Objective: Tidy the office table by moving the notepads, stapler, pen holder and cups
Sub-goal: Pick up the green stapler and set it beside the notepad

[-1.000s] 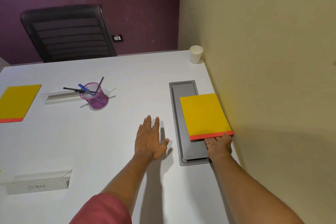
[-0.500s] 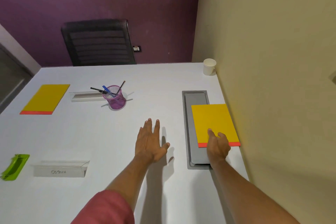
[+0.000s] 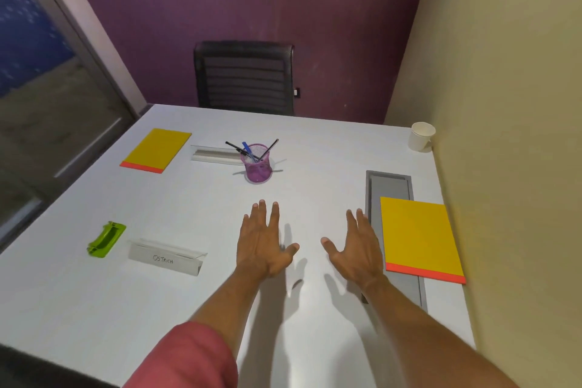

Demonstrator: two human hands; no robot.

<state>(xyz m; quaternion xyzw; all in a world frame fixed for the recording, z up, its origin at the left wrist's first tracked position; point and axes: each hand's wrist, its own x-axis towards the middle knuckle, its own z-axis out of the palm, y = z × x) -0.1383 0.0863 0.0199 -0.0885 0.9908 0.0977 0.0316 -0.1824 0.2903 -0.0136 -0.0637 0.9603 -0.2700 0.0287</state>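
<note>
Head cam looks fwd/down over white table [image 3: 189,309], near.

Purple wall [image 3: 252,9] straight ahead, black office chair [image 3: 244,77] tucked against the white worktop [image 3: 94,309], beige wall [image 3: 504,104] on the right, glass panel [image 3: 37,72] left.

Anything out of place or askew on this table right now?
Yes: the right yellow notepad lies skewed, half over the grey cable tray set in the table. Otherwise the pen holder and the paper cup stand upright, nothing spilled.
</note>
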